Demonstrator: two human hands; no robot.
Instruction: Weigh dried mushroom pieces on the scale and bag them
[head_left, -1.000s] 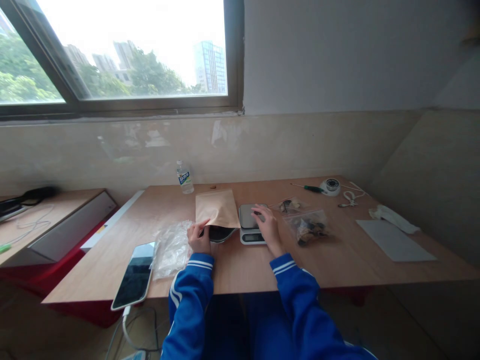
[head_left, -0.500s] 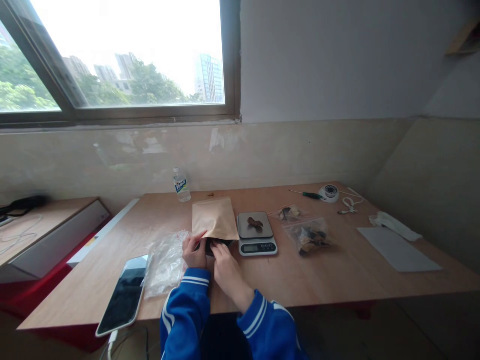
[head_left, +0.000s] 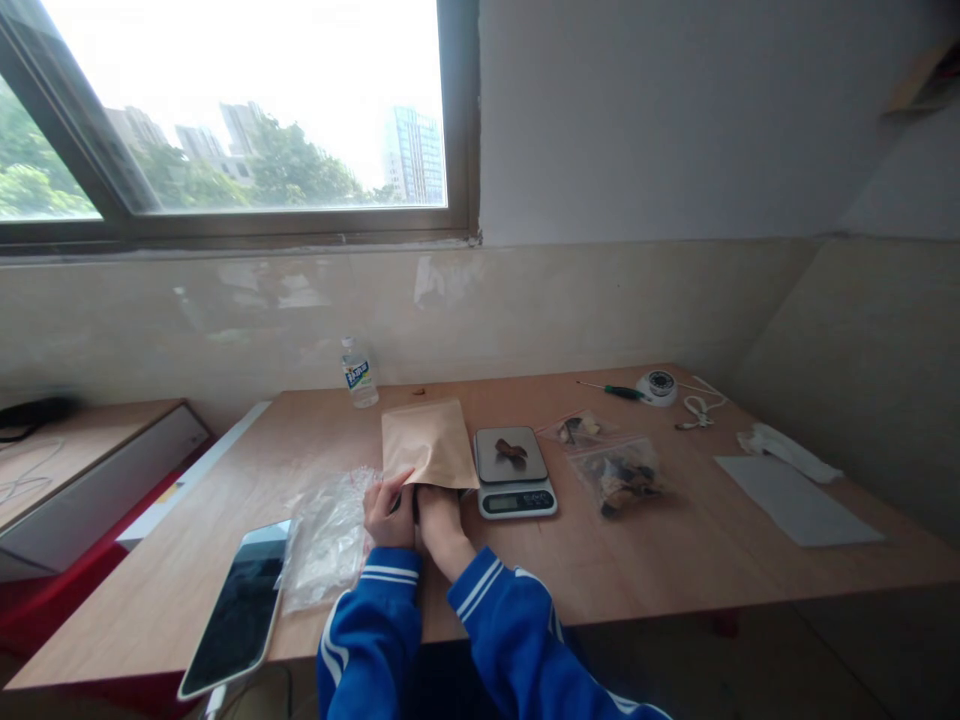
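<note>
A brown kraft paper bag (head_left: 427,435) lies on the table with its mouth toward me. My left hand (head_left: 390,512) grips the left side of that mouth, thumb and fingers closed on the edge. Inside the opening is my right hand (head_left: 441,515); its fingers are hidden by the paper, so what they do is out of sight. Just right of the bag stands a digital kitchen scale (head_left: 517,500), with a few dark brown dried pieces (head_left: 511,451) on its metal plate.
Clear plastic bags (head_left: 330,540) and a phone (head_left: 240,605) on a cable lie left. Behind stands a water bottle (head_left: 360,375). Rightward are zip bags of dried pieces (head_left: 626,475), a screwdriver (head_left: 622,391), a white camera (head_left: 660,387), a paper sheet (head_left: 799,500) and a white cloth (head_left: 791,452).
My right hand has pushed deeper into the paper bag, and its fingers have gone out of sight. My left hand keeps its hold on the bag's edge.
</note>
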